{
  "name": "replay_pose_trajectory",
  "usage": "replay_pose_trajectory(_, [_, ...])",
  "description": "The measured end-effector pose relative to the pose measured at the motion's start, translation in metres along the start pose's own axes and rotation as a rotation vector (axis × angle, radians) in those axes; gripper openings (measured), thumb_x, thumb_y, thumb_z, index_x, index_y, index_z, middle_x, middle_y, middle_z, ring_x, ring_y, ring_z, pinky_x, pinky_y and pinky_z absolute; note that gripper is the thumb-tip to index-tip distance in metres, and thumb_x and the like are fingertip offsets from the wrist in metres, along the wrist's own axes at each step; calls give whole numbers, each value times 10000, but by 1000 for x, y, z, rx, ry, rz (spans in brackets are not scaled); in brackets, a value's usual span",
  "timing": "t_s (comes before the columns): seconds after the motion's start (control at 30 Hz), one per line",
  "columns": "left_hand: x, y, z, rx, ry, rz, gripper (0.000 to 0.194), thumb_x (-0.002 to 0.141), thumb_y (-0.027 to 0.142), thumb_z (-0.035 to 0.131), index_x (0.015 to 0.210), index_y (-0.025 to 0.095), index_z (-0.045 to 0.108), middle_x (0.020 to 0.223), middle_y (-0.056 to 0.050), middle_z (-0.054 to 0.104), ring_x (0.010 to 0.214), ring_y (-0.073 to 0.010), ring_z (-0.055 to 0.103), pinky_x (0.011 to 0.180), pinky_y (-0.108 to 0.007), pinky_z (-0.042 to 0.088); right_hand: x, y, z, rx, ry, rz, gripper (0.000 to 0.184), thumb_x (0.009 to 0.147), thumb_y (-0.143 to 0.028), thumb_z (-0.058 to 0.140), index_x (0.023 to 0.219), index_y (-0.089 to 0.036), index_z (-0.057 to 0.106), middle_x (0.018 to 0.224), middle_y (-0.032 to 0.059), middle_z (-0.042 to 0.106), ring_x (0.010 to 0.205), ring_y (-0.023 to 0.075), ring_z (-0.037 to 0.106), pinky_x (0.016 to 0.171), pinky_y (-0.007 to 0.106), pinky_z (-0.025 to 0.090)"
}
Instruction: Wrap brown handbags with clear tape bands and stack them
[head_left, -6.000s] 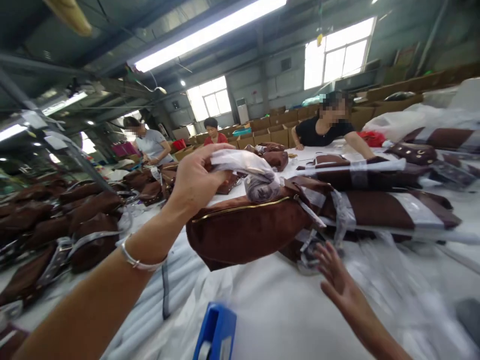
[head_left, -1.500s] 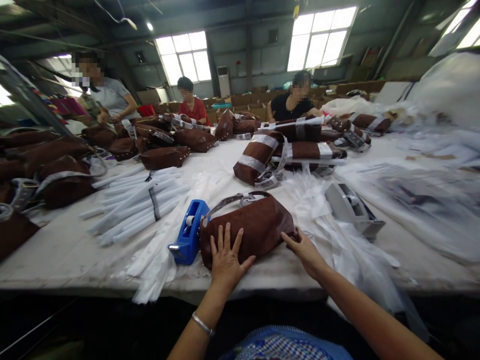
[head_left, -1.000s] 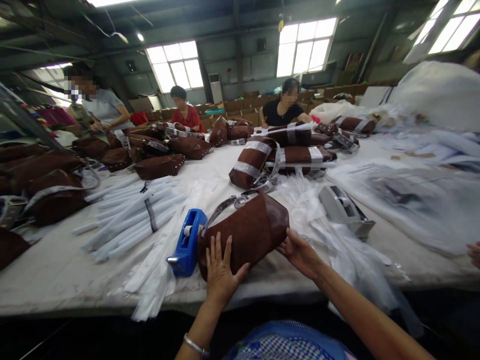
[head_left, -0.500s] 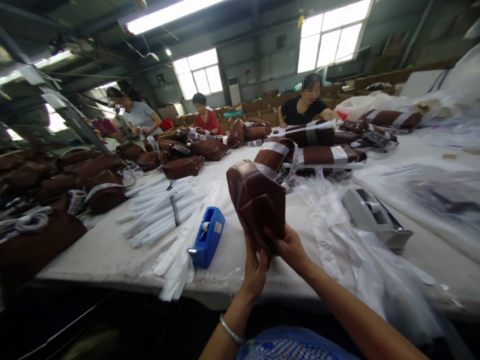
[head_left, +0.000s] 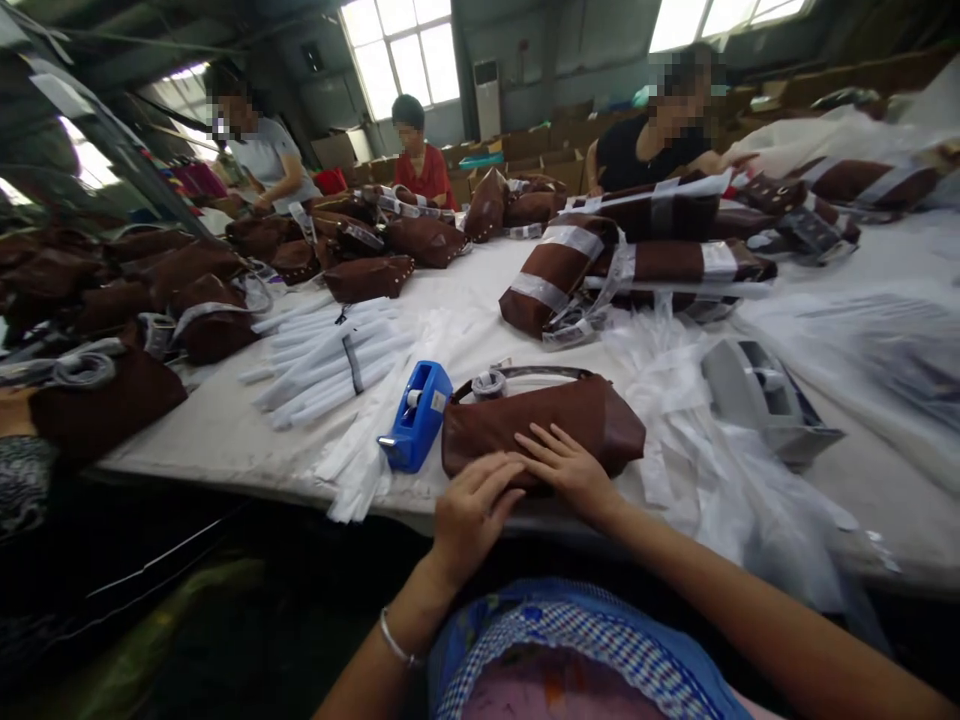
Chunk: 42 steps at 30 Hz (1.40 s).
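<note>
A brown bag (head_left: 570, 415) with a wrapped handle lies flat on the white table (head_left: 225, 430), close to the near edge. My left hand (head_left: 469, 510) rests at the bag's front edge with its fingers laid loosely on it. My right hand (head_left: 566, 465) lies flat on the bag's near side, fingers stretched out. Neither hand grips anything. A blue tape dispenser (head_left: 416, 415) stands just left of the bag.
A grey tape dispenser (head_left: 765, 395) sits to the right among clear plastic sheets (head_left: 720, 480). White rolled tubes (head_left: 330, 355) lie to the left. Brown bags (head_left: 555, 275) are heaped across the table and on the left. Three other people work at the far side.
Half a second ago both hands held the bag upright on end. Now it lies flat on the table and both hands rest open on it.
</note>
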<state>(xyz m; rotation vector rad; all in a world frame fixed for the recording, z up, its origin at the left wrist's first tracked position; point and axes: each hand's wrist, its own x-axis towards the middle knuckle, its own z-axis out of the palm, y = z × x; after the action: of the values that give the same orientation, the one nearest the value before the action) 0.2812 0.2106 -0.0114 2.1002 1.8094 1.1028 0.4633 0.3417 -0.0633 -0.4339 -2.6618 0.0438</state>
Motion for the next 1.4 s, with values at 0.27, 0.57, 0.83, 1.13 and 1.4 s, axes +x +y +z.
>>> replay_pose_trajectory(0.27, [-6, -64, 10, 376, -63, 323, 626, 881, -34, 350, 1446, 205, 477, 1445, -69, 560, 1398, -221, 451, 1103, -448, 478, -18, 53, -57, -12, -177, -53, 789, 848, -2, 476, 1552, -311, 295, 1570, 40, 387, 1456, 277, 349, 1186, 578, 287])
replay_pose_trajectory(0.57, [-31, -72, 46, 396, 76, 304, 636, 897, -52, 342, 1437, 251, 487, 1435, -42, 566, 1418, -239, 415, 1114, -497, 457, -77, 71, -7, -175, -59, 51, 713, 924, -27, 414, 1542, -360, 292, 1589, 24, 356, 1507, 308, 210, 1157, 643, 264])
replay_pose_trajectory(0.83, [-40, -68, 45, 501, -39, 286, 702, 846, -78, 359, 1464, 243, 452, 1508, -29, 483, 1472, -251, 320, 1137, -506, 423, -26, 38, -70, -122, -69, 4, 721, 934, -466, 573, 1560, -236, 299, 1617, 99, 293, 1503, 348, 208, 1201, 622, 159])
replay_pose_trajectory(1.13, [-18, -18, 25, 350, -37, 82, 372, 874, 295, 576, 1225, 211, 669, 1367, -54, 634, 1295, -292, 563, 1050, -496, 504, 3, 36, 6, -237, 47, -9, 681, 929, -399, 585, 1550, -311, 318, 1637, 87, 243, 1498, 352, 220, 1177, 591, 221])
replay_pose_trajectory(1.4, [25, -41, 53, 522, 145, 57, 599, 957, 485, 505, 1506, 274, 390, 1611, -77, 320, 1482, -310, 301, 1164, -555, 326, 18, 49, -23, -86, 19, -62, 458, 893, -363, 597, 1349, -315, 608, 1478, 57, 525, 1343, 321, 506, 1082, 542, 437])
